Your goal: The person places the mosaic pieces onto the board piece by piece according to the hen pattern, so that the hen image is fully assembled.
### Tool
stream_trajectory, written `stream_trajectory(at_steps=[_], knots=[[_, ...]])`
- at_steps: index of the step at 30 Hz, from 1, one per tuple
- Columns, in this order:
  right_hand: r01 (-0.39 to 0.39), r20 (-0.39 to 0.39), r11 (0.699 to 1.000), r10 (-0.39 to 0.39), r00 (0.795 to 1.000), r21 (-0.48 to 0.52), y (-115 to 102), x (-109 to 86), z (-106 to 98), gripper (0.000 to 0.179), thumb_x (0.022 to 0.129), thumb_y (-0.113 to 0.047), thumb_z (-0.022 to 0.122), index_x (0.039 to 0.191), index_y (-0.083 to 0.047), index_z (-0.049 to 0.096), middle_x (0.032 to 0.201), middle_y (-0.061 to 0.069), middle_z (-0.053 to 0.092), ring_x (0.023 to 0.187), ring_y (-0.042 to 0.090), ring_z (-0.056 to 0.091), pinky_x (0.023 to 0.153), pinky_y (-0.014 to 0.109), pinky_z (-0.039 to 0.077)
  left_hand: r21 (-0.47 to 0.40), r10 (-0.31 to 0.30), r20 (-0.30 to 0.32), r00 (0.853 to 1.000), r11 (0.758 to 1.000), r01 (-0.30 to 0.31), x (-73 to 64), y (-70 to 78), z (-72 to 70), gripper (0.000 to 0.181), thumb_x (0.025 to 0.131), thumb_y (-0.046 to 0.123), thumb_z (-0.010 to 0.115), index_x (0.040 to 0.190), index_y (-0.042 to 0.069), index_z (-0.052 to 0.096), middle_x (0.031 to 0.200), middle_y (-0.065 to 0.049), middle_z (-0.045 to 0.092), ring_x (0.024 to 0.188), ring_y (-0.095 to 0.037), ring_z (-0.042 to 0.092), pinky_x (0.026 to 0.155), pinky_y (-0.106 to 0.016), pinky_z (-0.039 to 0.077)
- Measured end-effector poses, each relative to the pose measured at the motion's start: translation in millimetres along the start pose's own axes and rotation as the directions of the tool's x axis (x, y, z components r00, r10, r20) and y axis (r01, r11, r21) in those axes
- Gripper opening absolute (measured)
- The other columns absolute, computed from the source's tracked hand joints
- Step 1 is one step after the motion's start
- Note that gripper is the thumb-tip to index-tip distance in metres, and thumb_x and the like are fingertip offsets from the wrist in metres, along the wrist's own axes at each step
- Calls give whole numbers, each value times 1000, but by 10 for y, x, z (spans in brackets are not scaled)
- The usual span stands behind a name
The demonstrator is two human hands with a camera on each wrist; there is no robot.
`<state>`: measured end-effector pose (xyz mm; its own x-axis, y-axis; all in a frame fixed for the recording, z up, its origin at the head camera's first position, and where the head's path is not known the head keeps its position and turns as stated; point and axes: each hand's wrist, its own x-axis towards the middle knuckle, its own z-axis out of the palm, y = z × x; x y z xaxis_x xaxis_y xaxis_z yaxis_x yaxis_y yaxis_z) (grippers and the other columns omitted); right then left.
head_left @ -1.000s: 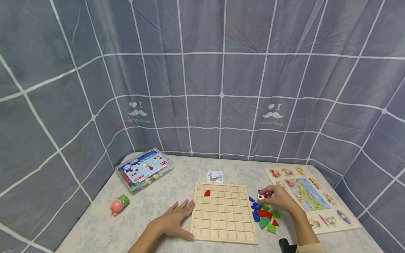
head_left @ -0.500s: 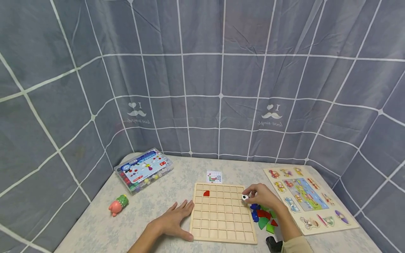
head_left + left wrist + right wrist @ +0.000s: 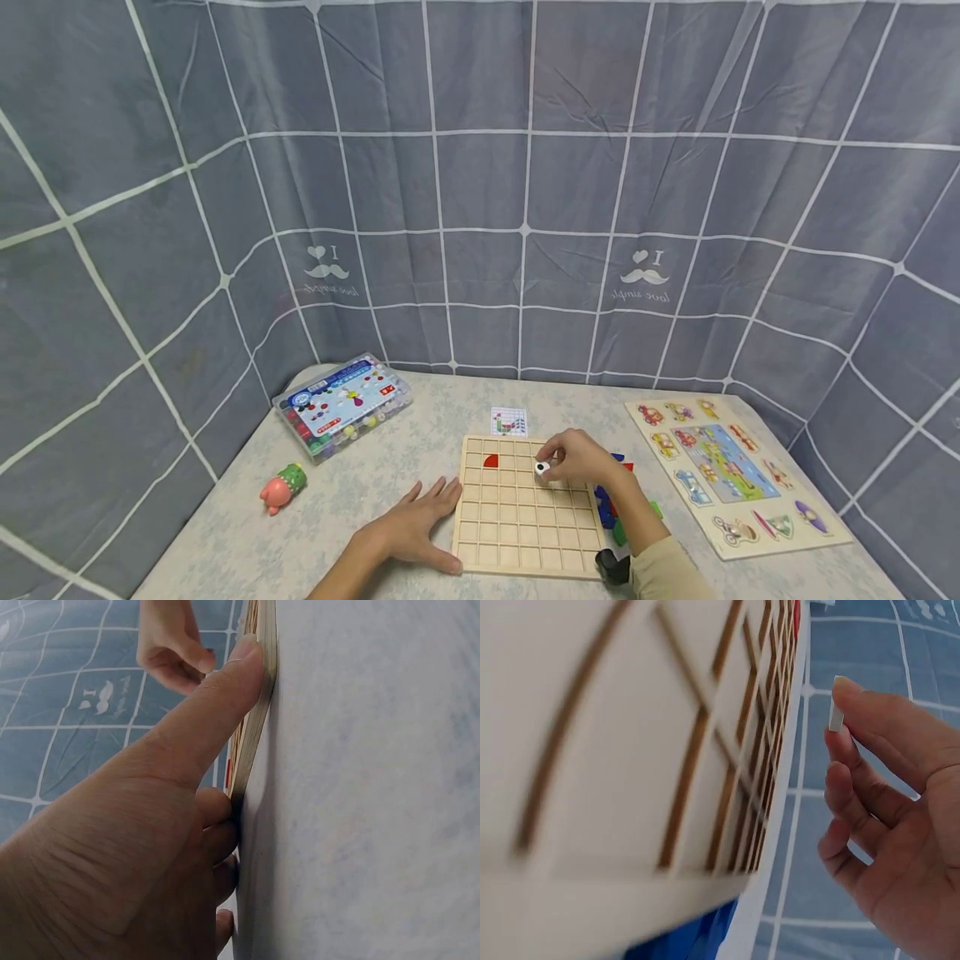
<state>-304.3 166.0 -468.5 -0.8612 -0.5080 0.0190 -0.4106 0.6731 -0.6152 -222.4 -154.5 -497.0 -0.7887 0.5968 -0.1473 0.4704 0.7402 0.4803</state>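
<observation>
My right hand (image 3: 577,458) pinches a small white tile with a black dot (image 3: 542,468) between thumb and forefinger, above the wooden grid board (image 3: 517,533). In the right wrist view the tile (image 3: 835,716) is seen edge-on, apart from the board (image 3: 622,750). A red quarter-circle piece (image 3: 491,461) sits in a cell near the board's upper left. Spread flat on the tabletop, my left hand (image 3: 412,529) touches the board's left side; its thumb (image 3: 217,697) lies against the board's edge in the left wrist view.
Blue pieces (image 3: 604,507) and green and red ones, partly hidden by my right arm, lie right of the board. A small pattern card (image 3: 509,421) lies behind it. Around are a picture puzzle (image 3: 712,542), a plastic bead case (image 3: 345,404) and a pink-green toy (image 3: 283,487).
My right hand has carried the white dotted tile leftward from the loose pieces to above the board's upper middle. The left hand stays in place.
</observation>
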Motion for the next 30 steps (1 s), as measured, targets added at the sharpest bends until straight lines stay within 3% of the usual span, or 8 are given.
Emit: stream_trajectory(at_steps=[9, 18, 30], knots=[[20, 29, 1000, -20, 999, 2, -287, 249, 167, 17, 75, -12, 82, 91, -11, 77, 79, -4, 70, 67, 9, 53, 57, 23, 46, -7, -9, 1, 1000, 1000, 9, -14, 8, 1, 111, 74, 60, 75, 154, 5, 24, 163, -9, 22, 151, -31, 17, 121, -60, 9], [59, 61, 998, -59, 996, 9, -464, 377, 337, 15, 73, -8, 83, 87, -8, 77, 74, -3, 70, 62, 6, 56, 56, 22, 48, 12, -8, 0, 1000, 1000, 8, 3, -34, 17, 111, 74, 64, 73, 155, 6, 24, 162, -9, 23, 151, -31, 18, 121, -59, 11], [-8, 46, 992, 13, 999, -126, -571, 491, 519, 16, 68, -12, 87, 79, -14, 75, 67, -11, 63, 60, 2, 52, 57, 20, 45, 21, -10, 3, 1000, 1000, 10, -12, 29, -9, 110, 74, 61, 74, 154, 5, 25, 162, -9, 23, 151, -30, 19, 121, -59, 11]])
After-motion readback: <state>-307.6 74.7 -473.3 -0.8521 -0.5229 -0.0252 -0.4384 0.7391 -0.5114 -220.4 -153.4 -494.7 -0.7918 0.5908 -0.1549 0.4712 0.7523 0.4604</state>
